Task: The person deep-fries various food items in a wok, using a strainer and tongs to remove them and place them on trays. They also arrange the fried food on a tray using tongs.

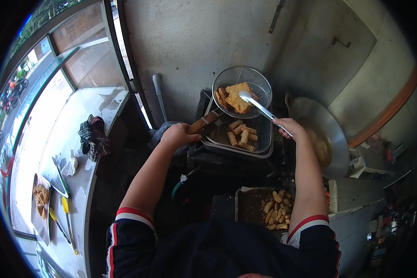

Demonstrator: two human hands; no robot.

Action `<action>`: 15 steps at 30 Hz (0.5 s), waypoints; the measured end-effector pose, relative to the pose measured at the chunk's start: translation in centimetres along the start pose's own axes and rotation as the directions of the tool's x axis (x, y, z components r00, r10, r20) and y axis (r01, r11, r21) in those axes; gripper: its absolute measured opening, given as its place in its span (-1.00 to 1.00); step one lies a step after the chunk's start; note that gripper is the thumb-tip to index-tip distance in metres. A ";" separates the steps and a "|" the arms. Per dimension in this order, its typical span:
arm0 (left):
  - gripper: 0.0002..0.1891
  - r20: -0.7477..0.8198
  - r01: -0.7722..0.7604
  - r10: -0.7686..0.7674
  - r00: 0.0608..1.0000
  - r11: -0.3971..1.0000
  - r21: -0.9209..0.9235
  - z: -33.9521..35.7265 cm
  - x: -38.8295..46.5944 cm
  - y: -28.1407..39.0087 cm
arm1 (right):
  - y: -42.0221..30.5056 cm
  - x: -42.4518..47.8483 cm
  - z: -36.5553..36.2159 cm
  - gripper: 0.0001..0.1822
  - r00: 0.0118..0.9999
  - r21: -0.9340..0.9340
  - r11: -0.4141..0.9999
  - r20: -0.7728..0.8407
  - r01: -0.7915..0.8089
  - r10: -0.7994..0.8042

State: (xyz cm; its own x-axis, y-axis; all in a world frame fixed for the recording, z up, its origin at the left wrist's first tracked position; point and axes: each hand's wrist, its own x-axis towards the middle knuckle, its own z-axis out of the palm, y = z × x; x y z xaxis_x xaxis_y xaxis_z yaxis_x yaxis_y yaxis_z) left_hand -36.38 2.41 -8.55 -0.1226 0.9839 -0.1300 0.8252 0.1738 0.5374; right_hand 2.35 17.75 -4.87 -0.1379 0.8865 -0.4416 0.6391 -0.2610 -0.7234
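Observation:
My left hand [179, 136] grips the wooden handle [202, 122] of a round wire-mesh strainer [264, 81]. Flat pieces of golden fried food [239, 100] lie inside the mesh bowl. In my right hand [289, 128] is a long-handled metal utensil [264, 110], its pale, rounded end resting against the fried pieces. Whether that utensil is a spoon or tongs I cannot tell. Under and in front of the strainer, several fried rolls [244, 136] lie in a rectangular perforated tray [264, 142].
To the right stands a large wok [340, 139] holding oil. Nearer my body, a metal tray [246, 205] bears several fried pieces [278, 210]. The left counter [106, 100] carries a bunched cloth [93, 137], tongs [68, 222] and a tray of fried food [41, 199]. A metal wall [194, 41] rises behind.

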 end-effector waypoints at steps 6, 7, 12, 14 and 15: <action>-0.33 0.005 -0.011 0.011 1.000 1.000 0.000 0.3 0.4 -0.4 | -1.9 -1.8 -0.6 -0.62 0.891 -0.504 0.821 -0.195 0.267 -0.410; -0.33 -0.002 -0.009 0.009 1.000 1.000 0.000 0.2 0.4 -0.4 | -2.9 -2.9 -0.2 -0.63 0.818 -0.635 0.716 -0.225 0.288 -0.529; -0.32 -0.006 -0.011 0.011 1.000 1.000 0.020 0.1 0.4 -0.1 | -4.6 -4.8 0.0 -0.62 0.851 -0.726 0.667 -0.235 0.168 -0.470; -0.32 -0.005 -0.019 0.019 1.000 0.999 0.029 0.1 0.4 0.0 | -4.1 -4.4 -0.3 -0.60 0.868 -0.683 0.703 -0.211 0.197 -0.449; -0.32 0.000 -0.017 0.017 1.000 1.000 0.024 0.1 0.4 -0.1 | -3.9 -4.2 -0.3 -0.59 0.874 -0.645 0.734 -0.209 0.215 -0.440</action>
State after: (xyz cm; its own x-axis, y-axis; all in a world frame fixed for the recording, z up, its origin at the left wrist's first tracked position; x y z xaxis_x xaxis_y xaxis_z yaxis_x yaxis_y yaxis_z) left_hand -36.46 2.83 -8.73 -0.1087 0.9867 -0.1205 0.8402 0.1560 0.5194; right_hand 0.63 15.20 -0.04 -0.2434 0.9690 0.0432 0.9270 0.2455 -0.2835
